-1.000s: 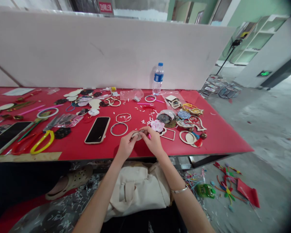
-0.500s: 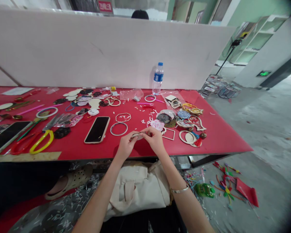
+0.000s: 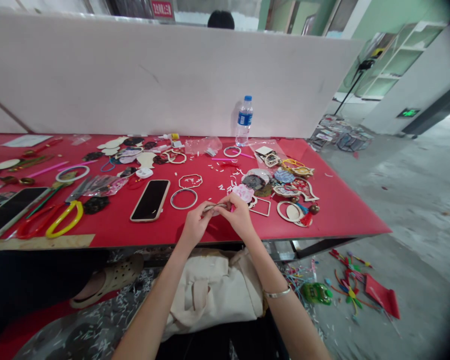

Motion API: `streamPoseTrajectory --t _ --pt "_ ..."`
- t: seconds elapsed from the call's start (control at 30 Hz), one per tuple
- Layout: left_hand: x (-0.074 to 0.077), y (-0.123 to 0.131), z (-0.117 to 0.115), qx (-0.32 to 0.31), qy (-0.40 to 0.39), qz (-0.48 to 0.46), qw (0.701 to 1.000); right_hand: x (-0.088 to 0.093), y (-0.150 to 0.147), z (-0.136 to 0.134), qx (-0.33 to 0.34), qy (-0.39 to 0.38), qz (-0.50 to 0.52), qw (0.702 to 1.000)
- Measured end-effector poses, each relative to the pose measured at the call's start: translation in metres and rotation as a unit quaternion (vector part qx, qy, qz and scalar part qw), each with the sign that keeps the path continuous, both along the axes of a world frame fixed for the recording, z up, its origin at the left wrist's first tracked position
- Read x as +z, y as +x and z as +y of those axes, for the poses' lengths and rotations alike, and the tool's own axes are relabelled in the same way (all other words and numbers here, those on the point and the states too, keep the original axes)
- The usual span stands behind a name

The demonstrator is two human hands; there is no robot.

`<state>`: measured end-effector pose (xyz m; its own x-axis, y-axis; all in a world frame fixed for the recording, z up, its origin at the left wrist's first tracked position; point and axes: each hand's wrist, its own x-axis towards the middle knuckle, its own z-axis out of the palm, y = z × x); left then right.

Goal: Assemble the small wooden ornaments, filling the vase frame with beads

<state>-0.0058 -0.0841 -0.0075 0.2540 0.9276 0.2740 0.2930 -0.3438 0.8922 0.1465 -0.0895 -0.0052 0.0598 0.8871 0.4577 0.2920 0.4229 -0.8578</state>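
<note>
- The left hand and the right hand meet just above the near edge of a red table, close together at the middle of the view.
- The left fingers curl inward and pinch one end of a thin curved strip, pale and metallic-looking (its exact material is too small to tell).
- The right fingers are bent and closed on the other end of the strip, so both hands have hold of it.
- A pink sliver shows under the right fingers, touching them.
- A pink floral cut-out lies just off the right hand, at 1 o'clock.
- A square wooden frame sits near the right hand, at 3 o'clock.
- A plain ring lies at 10 o'clock from the hands, with a scalloped wooden outline just beyond it.
- A phone lies face up at 9 o'clock, beyond the ring.
- A water bottle stands at 12 o'clock, by a white partition.
- A canvas tote bag sits at 6 o'clock, below the table edge.
- A green toy and a red paper piece lie on the floor at 4 o'clock.
- A co-worker's dark hair shows above the partition.
</note>
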Motion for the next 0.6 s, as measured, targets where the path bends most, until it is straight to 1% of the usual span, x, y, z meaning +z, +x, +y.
streamPoseTrajectory --t 0.3,0.43,0.6 --pt "-0.0030 -0.0017 0.0020 0.012 -0.001 0.017 1.000 0.0001 0.0005 0.0008 0.005 0.011 -0.009 1.000" --pt "-0.0043 -0.0015 0.0030 0.013 -0.001 0.019 1.000 -0.0008 0.0021 0.0016 0.014 -0.002 0.006 1.000" --pt "-0.0052 -0.0008 0.0040 0.019 -0.005 0.015 1.000 -0.0036 0.0058 0.0044 0.047 -0.027 0.044 0.998"
